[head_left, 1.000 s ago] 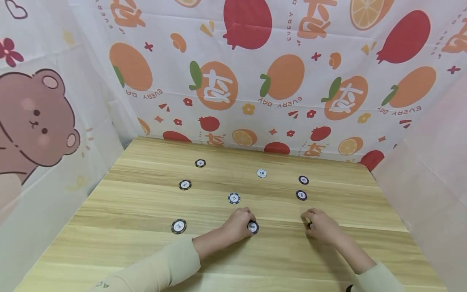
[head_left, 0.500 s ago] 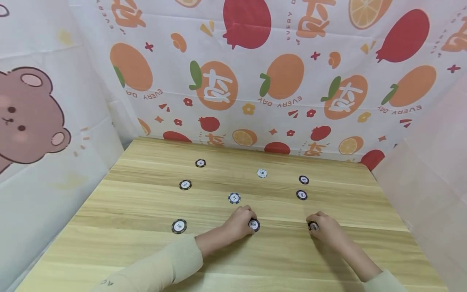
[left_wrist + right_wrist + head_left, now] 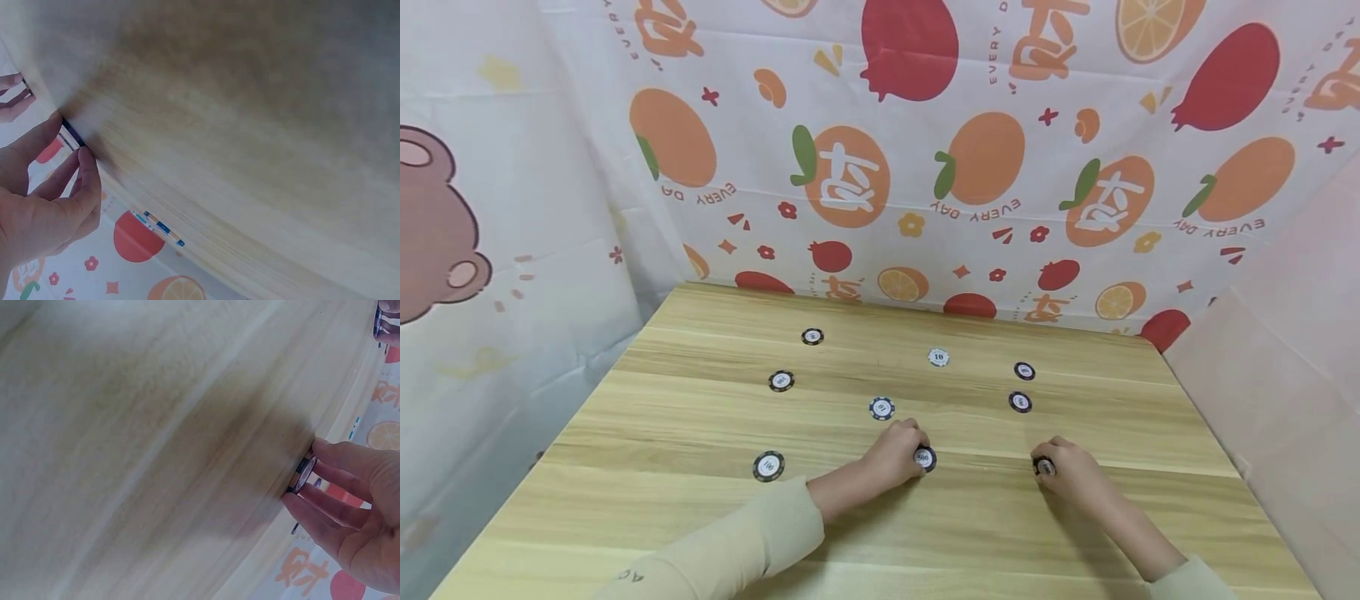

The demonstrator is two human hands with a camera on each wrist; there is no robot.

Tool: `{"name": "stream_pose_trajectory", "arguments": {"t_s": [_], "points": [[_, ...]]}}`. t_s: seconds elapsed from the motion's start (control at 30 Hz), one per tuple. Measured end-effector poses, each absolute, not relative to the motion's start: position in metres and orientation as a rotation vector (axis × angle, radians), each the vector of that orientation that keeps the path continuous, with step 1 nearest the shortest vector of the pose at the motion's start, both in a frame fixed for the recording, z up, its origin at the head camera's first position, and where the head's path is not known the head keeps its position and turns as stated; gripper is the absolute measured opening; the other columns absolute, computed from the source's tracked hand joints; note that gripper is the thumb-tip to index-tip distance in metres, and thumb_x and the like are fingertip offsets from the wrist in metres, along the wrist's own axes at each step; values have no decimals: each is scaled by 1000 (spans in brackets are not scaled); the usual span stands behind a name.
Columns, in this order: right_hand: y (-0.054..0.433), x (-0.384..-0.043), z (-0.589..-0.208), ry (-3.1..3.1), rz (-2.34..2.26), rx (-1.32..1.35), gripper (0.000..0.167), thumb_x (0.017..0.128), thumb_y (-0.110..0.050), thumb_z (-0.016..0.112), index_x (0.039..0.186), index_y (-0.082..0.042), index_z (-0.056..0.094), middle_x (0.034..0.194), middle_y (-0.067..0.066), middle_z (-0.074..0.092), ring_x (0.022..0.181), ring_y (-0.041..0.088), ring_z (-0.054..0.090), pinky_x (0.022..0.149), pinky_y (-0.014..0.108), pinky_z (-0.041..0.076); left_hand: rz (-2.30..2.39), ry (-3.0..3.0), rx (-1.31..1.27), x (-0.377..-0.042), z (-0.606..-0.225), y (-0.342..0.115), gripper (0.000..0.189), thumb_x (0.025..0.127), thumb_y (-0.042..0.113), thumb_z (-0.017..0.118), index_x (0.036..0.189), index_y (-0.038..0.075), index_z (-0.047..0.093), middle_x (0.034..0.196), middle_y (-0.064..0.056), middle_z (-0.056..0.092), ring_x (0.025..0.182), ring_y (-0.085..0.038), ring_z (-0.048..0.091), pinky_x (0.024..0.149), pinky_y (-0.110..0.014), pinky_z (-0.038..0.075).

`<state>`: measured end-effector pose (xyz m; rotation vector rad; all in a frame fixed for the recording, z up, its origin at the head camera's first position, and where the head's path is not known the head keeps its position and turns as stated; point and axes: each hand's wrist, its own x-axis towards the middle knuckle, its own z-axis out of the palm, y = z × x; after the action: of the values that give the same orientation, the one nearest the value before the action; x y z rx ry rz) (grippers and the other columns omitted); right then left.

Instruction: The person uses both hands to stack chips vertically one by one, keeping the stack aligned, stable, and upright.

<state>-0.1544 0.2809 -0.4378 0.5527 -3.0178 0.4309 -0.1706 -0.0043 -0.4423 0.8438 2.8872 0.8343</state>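
My left hand (image 3: 897, 452) pinches a dark poker chip (image 3: 925, 458) marked 500 between thumb and fingers, low over the wooden table. In the left wrist view this chip (image 3: 73, 132) is seen edge-on between the fingertips. To the right, my right hand (image 3: 1071, 472) grips a second dark poker chip (image 3: 1043, 467) by its edges, its face turned up. The right wrist view shows that chip (image 3: 302, 473) between thumb and fingertips, near the tabletop. A blue-rimmed chip (image 3: 882, 408) marked 10 lies just beyond the left hand.
On the table (image 3: 685, 517) lie three black chips to the left, the nearest being a 100 chip (image 3: 768, 466). A white 10 chip (image 3: 938, 357) lies farther back. Beyond my right hand are two dark chips, one the nearer chip (image 3: 1020, 402). Printed curtains (image 3: 730, 125) enclose the table.
My left hand has shifted slightly right and away with the 500 chip. My right hand's fingers have closed on its chip, which now shows more. The bear-printed left curtain has swung left.
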Motion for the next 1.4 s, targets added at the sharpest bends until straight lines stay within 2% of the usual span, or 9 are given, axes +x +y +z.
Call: {"name": "stream_pose_trajectory", "arguments": {"t_s": [0.37,0.6,0.97,1.4], "points": [[282,-154,-441,-3001,450,515,23,66,0,73,88,-4,66,82,8,57,74,25,60,67,39,51,821,2890,842,-171,-444,-4,29,63,5,82,88,-1,68,82,-5,56,76,-18,51,69,-23,45],[281,-153,-439,-3001,527,480,25,67,1,72,91,-4,64,87,8,54,75,26,60,64,37,52,810,2880,837,-170,-440,-4,30,64,7,82,90,-1,67,84,-5,55,77,-18,50,68,-22,45],[278,-156,-435,-3013,489,576,25,67,1,70,90,-9,66,91,5,56,78,19,58,66,33,50,823,2867,825,-170,-439,-5,30,64,6,81,90,-1,67,84,-5,55,77,-18,50,69,-23,45],[267,-160,-430,-2981,442,735,21,70,-3,69,90,-10,68,92,3,58,81,19,59,69,35,50,811,2887,851,-170,-442,-5,30,65,8,82,90,-1,67,84,-6,56,77,-18,50,69,-23,45]]}}
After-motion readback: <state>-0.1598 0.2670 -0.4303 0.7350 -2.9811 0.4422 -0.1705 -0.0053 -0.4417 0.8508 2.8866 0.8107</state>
